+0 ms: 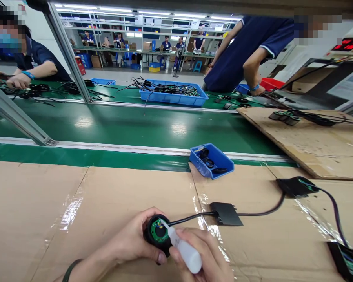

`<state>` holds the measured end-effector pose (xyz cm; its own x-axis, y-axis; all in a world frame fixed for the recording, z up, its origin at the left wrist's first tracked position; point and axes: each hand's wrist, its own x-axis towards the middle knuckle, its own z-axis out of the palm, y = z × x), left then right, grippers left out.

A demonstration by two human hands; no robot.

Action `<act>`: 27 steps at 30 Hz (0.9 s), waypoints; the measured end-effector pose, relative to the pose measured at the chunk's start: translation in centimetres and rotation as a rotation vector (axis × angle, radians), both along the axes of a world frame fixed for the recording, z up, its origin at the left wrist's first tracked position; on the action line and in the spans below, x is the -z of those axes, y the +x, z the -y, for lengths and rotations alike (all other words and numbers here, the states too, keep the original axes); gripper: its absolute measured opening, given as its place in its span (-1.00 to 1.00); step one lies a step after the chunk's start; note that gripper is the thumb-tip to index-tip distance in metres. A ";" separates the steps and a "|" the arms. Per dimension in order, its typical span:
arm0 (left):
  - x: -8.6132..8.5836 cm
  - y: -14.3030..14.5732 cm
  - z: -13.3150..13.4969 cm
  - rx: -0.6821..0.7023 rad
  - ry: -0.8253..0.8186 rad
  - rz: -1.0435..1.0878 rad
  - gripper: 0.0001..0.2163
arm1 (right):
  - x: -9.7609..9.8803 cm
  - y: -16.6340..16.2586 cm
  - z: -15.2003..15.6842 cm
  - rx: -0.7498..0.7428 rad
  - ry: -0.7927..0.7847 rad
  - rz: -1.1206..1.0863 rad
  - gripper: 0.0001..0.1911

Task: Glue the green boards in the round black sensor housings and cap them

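Observation:
My left hand (135,239) is wrapped round a round black housing (149,234), its open face turned up. Inside the housing lies a ring-shaped green circuit board (155,235) with small coloured wires. My right hand (207,250) grips a small white squeeze bottle (188,252), tilted so that its thin nozzle (164,224) points into the housing near the wires. Whether the tip touches the board I cannot tell. From the housing a black cable (191,217) runs right to a flat black plate (226,214) on the cardboard.
The cable continues to a black casing (295,187) and another open casing (345,262) with a board inside. A blue bin (211,172) of black parts stands ahead. Beyond are a green conveyor belt (129,125), a larger blue tray (173,101) of cables, and co-workers either side.

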<state>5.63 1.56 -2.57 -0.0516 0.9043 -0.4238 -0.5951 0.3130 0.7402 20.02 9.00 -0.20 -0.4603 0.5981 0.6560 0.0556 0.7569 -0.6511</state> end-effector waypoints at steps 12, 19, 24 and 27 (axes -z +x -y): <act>1.3 -1.0 -0.7 -0.124 0.014 -0.837 -0.49 | -0.5 -0.9 -7.5 -0.135 -0.649 -0.333 -0.78; 0.8 -2.2 -0.9 -0.121 0.000 -1.174 -0.57 | 1.0 -9.5 -13.7 -0.156 -0.767 -0.209 -0.53; 1.1 -3.1 0.0 -0.033 0.081 -1.022 -0.41 | 4.8 -14.9 -16.2 -0.159 -0.773 -0.055 -0.69; 1.0 -3.7 0.2 -0.034 0.050 -0.959 -0.34 | 6.3 -16.7 -17.1 -0.174 -0.749 0.049 -0.76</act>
<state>1.97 1.37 -3.61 -0.3824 0.9120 -0.1485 0.2625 0.2613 0.9289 3.35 26.05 -6.48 -0.6064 0.7910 0.0812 0.0184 0.1160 -0.9931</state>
